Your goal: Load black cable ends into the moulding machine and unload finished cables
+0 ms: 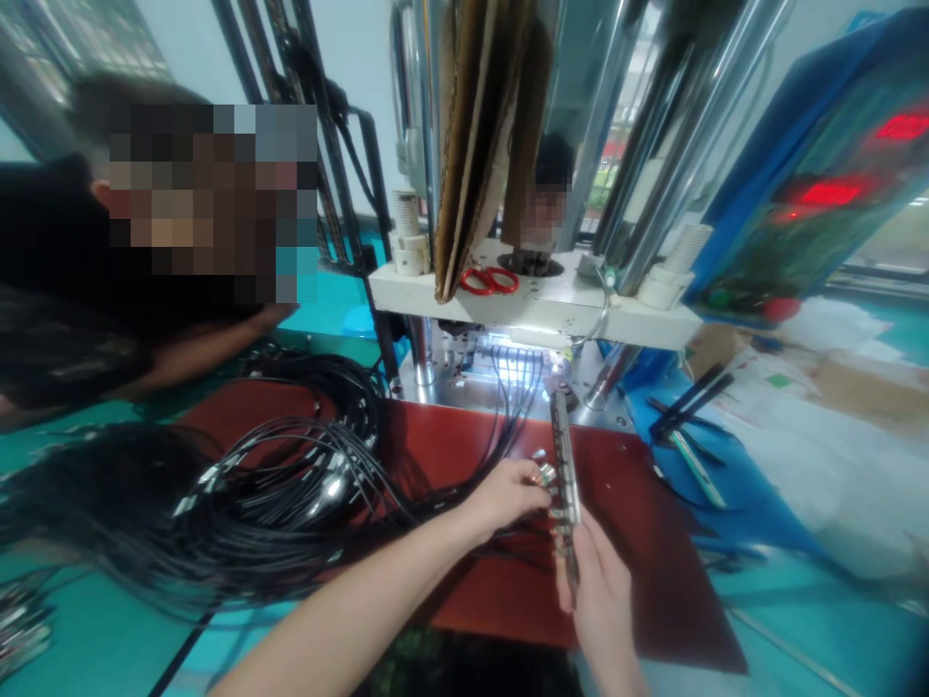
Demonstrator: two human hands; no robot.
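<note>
My right hand (602, 571) grips the lower end of a long, narrow metal bar (565, 455), tilted upright over the red-brown mat (639, 542). Small metal connectors line the bar's left side. At that side, my left hand (514, 494) pinches a small metal connector (546, 474) between thumb and fingers. Black cables (500, 436) run from the lit metal plate (515, 363) of the press toward the mat, behind my left hand. Where each cable ends near the bar is too blurred to tell.
Coiled black cables (290, 484) lie at the left. Red-handled scissors (490, 281) rest on the press's white plate (537, 305). Tools (697, 465) and plastic bags (842, 445) are at the right. A person (145, 319) leans in at the left.
</note>
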